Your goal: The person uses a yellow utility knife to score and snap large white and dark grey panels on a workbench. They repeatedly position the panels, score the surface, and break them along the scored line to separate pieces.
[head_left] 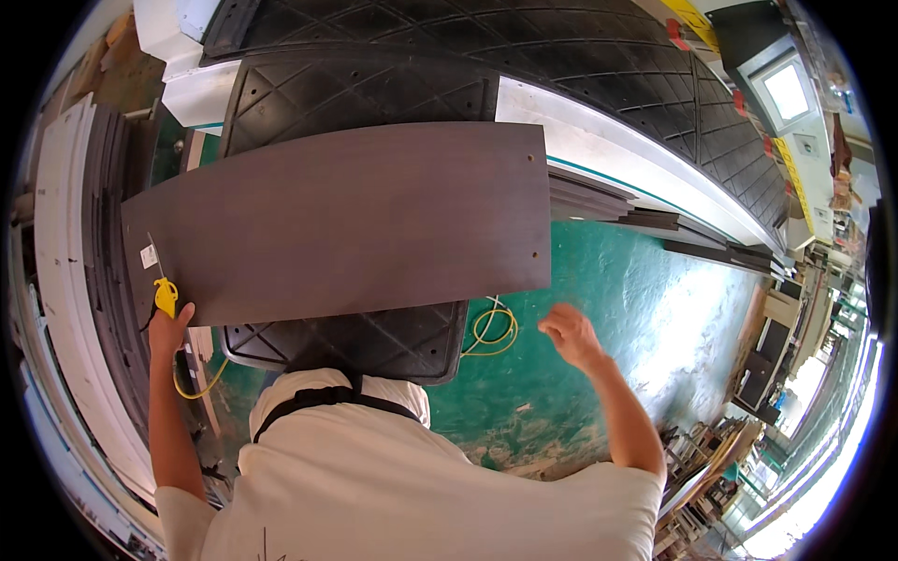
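My left hand (166, 327) is wrapped round a yellow air blow gun (166, 296) at the near left corner of a dark brown board (337, 224). The gun's thin metal nozzle points away from me over the board, beside a small white label (149, 255). A yellow hose (201, 391) curves below that hand. My right hand (568, 332) is raised off to the right of the board, apart from it, with its fingers curled and nothing visible in them. Two small holes show near the board's right end.
The board lies across a black ribbed platform (346, 348) right before me. Beyond it runs a long black-topped conveyor (561, 42) with a white side. Stacked panels (79, 187) stand at the left. A coiled hose (496, 329) lies on the green floor (617, 309).
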A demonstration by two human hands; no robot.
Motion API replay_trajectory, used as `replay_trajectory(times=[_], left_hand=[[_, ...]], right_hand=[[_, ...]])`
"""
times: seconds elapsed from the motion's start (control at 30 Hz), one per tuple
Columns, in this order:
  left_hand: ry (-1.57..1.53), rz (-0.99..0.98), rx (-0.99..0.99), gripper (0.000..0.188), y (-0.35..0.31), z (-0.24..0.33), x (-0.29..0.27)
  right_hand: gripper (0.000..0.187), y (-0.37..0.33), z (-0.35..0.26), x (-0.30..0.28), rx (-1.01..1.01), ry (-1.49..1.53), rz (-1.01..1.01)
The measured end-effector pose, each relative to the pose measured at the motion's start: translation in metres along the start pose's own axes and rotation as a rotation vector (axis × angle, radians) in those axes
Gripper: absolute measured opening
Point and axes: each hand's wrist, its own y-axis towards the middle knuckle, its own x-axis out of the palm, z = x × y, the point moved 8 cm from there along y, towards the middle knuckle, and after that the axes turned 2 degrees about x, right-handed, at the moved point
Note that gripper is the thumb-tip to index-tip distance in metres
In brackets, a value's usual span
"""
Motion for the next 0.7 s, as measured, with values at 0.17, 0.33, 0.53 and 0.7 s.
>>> replay_trajectory(times=[0.17,0.33,0.53,0.7], left_hand=[[-0.058,0.009,-0.012,0.068,0.004,-0.02,0.006],[-0.045,0.022,0.017,0.077,-0.002,-0.008,0.002],[0.083,0.151,0.229,0.077,-0.004,-0.022,0.002],[0.125,0.163,0.263,0.054,-0.019,-0.044,-0.016]], right_hand=[[0.004,-0.009,0.011,-0.015,0.37,0.22,0.537],[0.009,0.024,-0.006,-0.011,0.412,-0.035,0.781],[0.008,0.049,-0.038,0.019,0.373,-0.022,0.901],[0.008,0.089,-0.16,0.091,0.361,0.076,0.859]])
